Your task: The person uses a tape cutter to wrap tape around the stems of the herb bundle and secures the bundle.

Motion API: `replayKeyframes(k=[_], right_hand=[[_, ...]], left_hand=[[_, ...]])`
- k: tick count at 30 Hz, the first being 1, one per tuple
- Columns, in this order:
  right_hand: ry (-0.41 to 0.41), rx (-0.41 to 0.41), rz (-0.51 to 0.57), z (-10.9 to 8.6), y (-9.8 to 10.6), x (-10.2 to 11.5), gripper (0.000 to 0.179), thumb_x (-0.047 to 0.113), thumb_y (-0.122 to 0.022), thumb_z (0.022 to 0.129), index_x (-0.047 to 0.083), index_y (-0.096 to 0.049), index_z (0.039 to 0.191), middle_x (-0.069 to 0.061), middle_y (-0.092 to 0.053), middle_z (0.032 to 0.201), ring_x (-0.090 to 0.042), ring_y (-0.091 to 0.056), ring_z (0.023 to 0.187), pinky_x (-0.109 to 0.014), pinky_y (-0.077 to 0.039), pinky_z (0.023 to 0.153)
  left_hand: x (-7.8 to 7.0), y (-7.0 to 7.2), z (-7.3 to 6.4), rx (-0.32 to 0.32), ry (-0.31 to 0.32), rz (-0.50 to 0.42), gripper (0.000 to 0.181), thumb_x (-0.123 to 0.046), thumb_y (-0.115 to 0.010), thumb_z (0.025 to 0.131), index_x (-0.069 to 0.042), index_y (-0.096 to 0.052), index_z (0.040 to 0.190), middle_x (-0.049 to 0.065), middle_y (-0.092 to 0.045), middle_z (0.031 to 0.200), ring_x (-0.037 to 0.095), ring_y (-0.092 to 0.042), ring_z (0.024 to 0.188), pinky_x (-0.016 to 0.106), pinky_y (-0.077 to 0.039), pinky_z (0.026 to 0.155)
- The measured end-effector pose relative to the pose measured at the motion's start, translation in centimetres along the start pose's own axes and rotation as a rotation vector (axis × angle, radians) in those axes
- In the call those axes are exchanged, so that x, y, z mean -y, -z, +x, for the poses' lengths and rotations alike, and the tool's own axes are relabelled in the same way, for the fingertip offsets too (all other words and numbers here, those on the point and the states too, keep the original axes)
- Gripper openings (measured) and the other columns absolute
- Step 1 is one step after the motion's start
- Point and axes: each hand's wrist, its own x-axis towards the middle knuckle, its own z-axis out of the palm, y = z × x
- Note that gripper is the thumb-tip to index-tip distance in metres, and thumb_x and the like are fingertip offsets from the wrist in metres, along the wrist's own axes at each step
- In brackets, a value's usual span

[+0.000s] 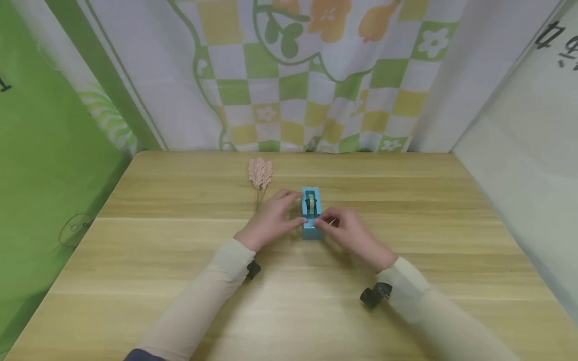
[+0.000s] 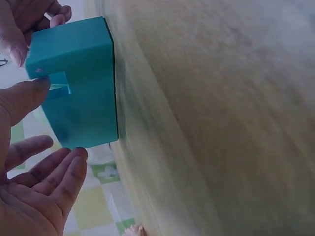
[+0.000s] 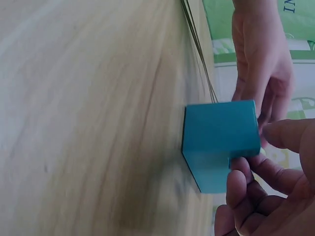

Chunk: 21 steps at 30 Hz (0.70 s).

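Observation:
A blue tape dispenser (image 1: 311,233) stands on the table, with a roll of tape (image 1: 310,203) in its top slot. My left hand (image 1: 273,220) holds the dispenser from its left side. Its thumb presses by the side notch, and the other fingers reach the far end of the blue body (image 2: 86,105) in the left wrist view. From the right, my right hand (image 1: 349,233) pinches at the cutter end with thumb and index finger. The tape end between those fingertips is mostly hidden. In the right wrist view these fingers bend around the dispenser's top corner (image 3: 221,128).
Pink dried flowers (image 1: 260,173) lie on the wooden table (image 1: 289,301) behind my left hand, their stems pointing toward it. A checked curtain (image 1: 293,90) hangs along the back edge. Green cloth (image 1: 49,150) is on the left and a white wall (image 1: 519,150) on the right.

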Motion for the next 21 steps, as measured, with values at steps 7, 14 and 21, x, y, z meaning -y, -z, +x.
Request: replayKeyframes(k=[7,14,21], right_hand=[[-0.005,0.0,0.04,0.3,-0.8,0.3,0.019,0.017,-0.068,0.102,-0.001,-0.075,0.1,-0.013,-0.074,0.095,-0.017,-0.059,0.079,-0.025,-0.05,0.07],[-0.052,-0.013,0.1,0.6,-0.9,0.2,0.019,0.015,-0.068,0.102,-0.002,-0.074,0.098,-0.013,-0.073,0.092,-0.015,-0.058,0.078,-0.022,-0.049,0.065],[-0.095,-0.02,0.138,0.7,-1.0,0.2,0.02,0.016,-0.067,0.103,-0.002,-0.075,0.101,-0.016,-0.075,0.103,-0.018,-0.063,0.089,-0.027,-0.051,0.076]], left_hand=[[0.0,-0.3,0.7,0.016,-0.023,0.006,0.072,-0.027,-0.079,0.095,-0.007,-0.047,0.156,0.015,-0.053,0.153,0.032,-0.057,0.139,0.045,-0.047,0.118],[0.0,-0.4,1.2,0.039,-0.014,0.015,0.071,-0.027,-0.077,0.096,-0.003,-0.046,0.156,0.017,-0.05,0.157,0.033,-0.052,0.144,0.045,-0.044,0.122],[-0.2,-0.5,1.2,0.056,-0.009,-0.001,0.069,-0.025,-0.075,0.098,0.0,-0.045,0.156,0.021,-0.046,0.159,0.036,-0.049,0.146,0.046,-0.042,0.123]])
